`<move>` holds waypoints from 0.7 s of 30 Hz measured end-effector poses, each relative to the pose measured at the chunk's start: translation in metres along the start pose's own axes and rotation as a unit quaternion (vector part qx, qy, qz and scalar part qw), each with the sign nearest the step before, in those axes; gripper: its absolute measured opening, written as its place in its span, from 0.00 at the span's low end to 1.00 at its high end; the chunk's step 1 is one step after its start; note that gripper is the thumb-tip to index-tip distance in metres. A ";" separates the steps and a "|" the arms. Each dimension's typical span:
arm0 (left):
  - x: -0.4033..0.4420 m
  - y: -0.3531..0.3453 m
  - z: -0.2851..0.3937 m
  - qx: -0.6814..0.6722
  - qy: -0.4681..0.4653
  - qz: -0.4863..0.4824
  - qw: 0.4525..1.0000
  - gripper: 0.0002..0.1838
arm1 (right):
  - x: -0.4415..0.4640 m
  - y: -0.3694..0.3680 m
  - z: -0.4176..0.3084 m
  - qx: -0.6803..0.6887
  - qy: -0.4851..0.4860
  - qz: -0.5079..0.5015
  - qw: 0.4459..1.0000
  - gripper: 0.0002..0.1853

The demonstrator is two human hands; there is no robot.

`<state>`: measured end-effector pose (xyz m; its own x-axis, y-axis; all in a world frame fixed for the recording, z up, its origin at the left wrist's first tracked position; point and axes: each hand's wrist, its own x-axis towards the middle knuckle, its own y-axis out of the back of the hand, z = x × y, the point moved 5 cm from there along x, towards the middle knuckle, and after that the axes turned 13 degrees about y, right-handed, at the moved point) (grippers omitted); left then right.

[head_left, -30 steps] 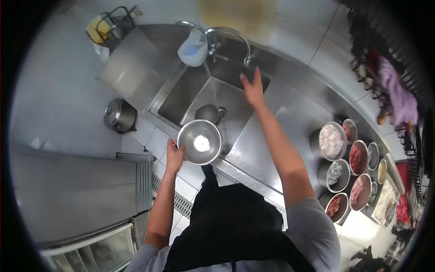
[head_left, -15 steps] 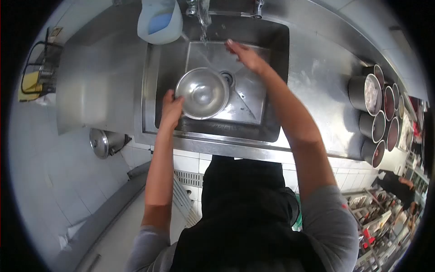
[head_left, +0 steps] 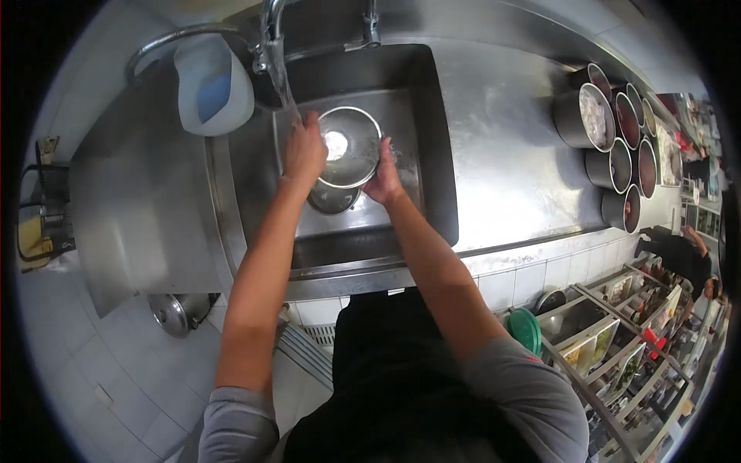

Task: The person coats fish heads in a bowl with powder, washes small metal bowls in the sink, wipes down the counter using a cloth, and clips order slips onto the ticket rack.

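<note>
A round metal bowl (head_left: 351,150) is held over the sink (head_left: 436,154), tilted, with a bright reflection inside. My left hand (head_left: 305,154) grips its left rim, close under the stream of water (head_left: 282,81) falling from the faucet (head_left: 272,23). On the bowl's right side, my right hand (head_left: 384,176) is curled against the rim. Partly hidden beneath the bowl, a second round metal vessel (head_left: 333,201) sits in the sink.
A white plastic jug (head_left: 214,89) stands left of the faucet. Several metal pots (head_left: 584,117) with food are grouped on the right counter. A lidded pot (head_left: 176,312) is at lower left. Racks (head_left: 610,355) and another person (head_left: 679,255) are at lower right.
The bowl first went down over the sink and is now between both hands. My right hand has come from the faucet side onto its rim. The view has shifted, and water runs from the faucet.
</note>
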<state>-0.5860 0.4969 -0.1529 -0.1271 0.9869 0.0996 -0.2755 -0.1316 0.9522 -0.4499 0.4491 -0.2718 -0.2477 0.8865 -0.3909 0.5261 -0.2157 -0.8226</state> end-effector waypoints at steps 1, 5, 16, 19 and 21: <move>0.002 0.005 -0.002 0.022 0.033 -0.038 0.998 0.18 | 0.002 -0.002 0.006 0.004 -0.019 -0.007 1.000 0.46; 0.000 0.032 -0.005 0.052 0.073 -0.096 0.991 0.19 | 0.003 -0.016 0.015 -0.008 -0.045 -0.030 0.999 0.46; -0.016 0.042 -0.109 -0.124 0.170 0.054 0.976 0.11 | 0.037 0.023 0.049 -0.510 -0.014 0.033 0.859 0.22; -0.066 -0.017 -0.148 -0.375 0.469 -0.097 0.794 0.13 | 0.038 0.002 0.031 -0.695 0.056 -0.048 0.715 0.26; -0.087 -0.040 -0.155 -0.443 0.506 -0.087 0.735 0.13 | 0.029 -0.025 0.017 -0.658 0.058 -0.025 0.750 0.28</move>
<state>-0.7114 0.4019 -0.2441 -0.5363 0.4809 -0.6936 -0.8273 -0.4624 0.3190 -0.4838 0.4729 -0.2694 -0.2619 0.9262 -0.2714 0.8849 0.3427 0.3156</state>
